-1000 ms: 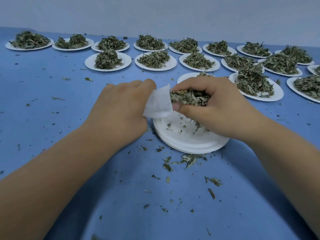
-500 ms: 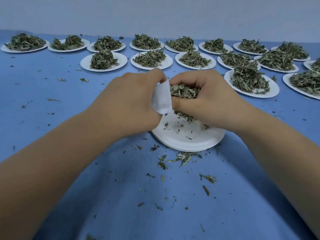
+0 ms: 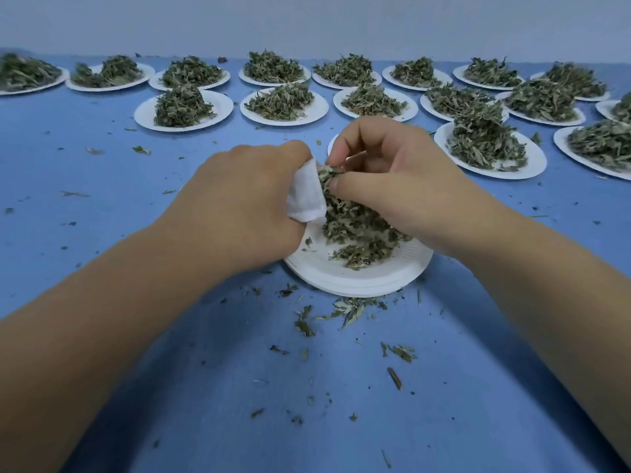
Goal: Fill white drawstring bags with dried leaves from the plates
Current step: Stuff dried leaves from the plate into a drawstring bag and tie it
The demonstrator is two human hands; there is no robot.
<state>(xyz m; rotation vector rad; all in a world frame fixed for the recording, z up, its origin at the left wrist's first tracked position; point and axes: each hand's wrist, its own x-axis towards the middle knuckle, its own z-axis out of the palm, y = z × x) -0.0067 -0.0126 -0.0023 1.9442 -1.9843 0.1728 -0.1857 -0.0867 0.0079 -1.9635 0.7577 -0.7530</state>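
White bag [image 3: 306, 196] mostly hidden in left hand [image 3: 239, 203], mouth unseen

**Spilling beneath the fingers**

Loosening the right hand [image 3: 403, 186], lifting its fingers [image 3: 341, 145] off the clump; letting dried leaves [image 3: 355, 230] tumble from under the fingertips beside the white drawstring bag [image 3: 305, 196], heaping onto the plate [image 3: 358, 279] below.

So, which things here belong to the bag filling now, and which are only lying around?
In use: left hand gripping the white bag; right hand pinching dried leaves at its mouth; near plate under them, holding a leaf pile.
Lying about: leaf crumbs scattered on the blue table; full plates behind, untouched.
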